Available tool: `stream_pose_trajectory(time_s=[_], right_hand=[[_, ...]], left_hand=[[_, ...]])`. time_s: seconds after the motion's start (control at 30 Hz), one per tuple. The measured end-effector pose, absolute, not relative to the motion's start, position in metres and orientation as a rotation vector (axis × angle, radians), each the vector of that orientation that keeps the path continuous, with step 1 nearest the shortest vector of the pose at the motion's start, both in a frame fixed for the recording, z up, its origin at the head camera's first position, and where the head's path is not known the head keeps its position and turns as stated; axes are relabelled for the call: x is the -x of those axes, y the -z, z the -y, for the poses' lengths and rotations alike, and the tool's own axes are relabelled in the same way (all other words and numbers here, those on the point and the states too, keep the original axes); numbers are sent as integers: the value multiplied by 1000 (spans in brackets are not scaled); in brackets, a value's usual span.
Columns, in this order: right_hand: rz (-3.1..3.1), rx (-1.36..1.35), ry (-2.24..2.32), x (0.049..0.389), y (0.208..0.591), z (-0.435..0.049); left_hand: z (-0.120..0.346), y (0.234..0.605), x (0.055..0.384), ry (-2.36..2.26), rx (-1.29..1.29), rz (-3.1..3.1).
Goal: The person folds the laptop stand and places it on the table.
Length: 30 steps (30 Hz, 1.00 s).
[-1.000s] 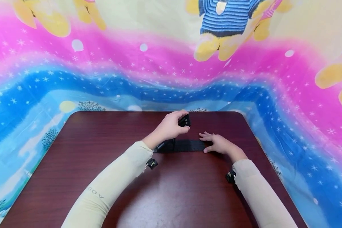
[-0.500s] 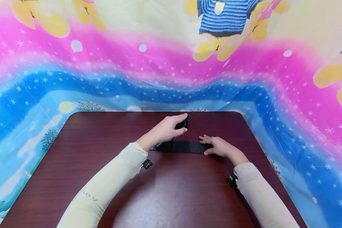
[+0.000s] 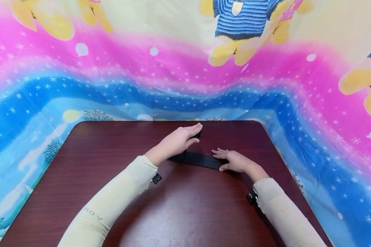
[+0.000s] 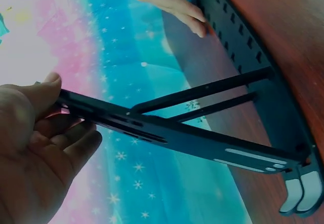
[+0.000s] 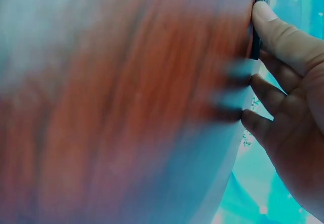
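Observation:
A black folding laptop stand (image 4: 202, 138) has its slotted base (image 3: 202, 160) on the dark table. Its upper arm is raised at an angle, propped by two thin struts (image 4: 202, 92). Grey pads line the arm, and grey-faced hooks (image 4: 310, 191) sit by the hinge. My left hand (image 3: 174, 140) holds the raised end of the arm between thumb and fingers. At the base's right end, my right hand (image 3: 237, 161) rests with spread fingers. Its thumb (image 5: 276, 26) touches the base's edge, while other fingertips reach the table beyond it.
The reddish-brown table (image 3: 179, 206) has rounded far corners. Behind and beside it hangs a colourful cloth (image 3: 179, 75) with snowflakes and bears. Small black wrist cameras sit on the left sleeve (image 3: 111, 202) and the right sleeve (image 3: 284, 209).
My left hand has shifted slightly left, and less of the raised arm's end shows past it. The base has turned a little, its right end coming nearer along with my right hand.

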State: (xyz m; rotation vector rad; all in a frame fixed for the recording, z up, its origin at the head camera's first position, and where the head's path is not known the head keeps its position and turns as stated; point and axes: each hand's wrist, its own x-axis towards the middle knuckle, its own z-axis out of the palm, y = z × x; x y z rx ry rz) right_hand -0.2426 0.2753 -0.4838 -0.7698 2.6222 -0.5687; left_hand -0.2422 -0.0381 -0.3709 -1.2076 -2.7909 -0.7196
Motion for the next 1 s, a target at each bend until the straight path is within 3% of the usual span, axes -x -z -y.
stream_pose_trajectory(time_s=[0.8,1.0], right_hand=[[-2657,864,470,216,479,-246],[-2598,877,517,223,475,-248]], left_hand=[[52,385,252,891,1295,2594],[52,387,258,982,1225,2609]])
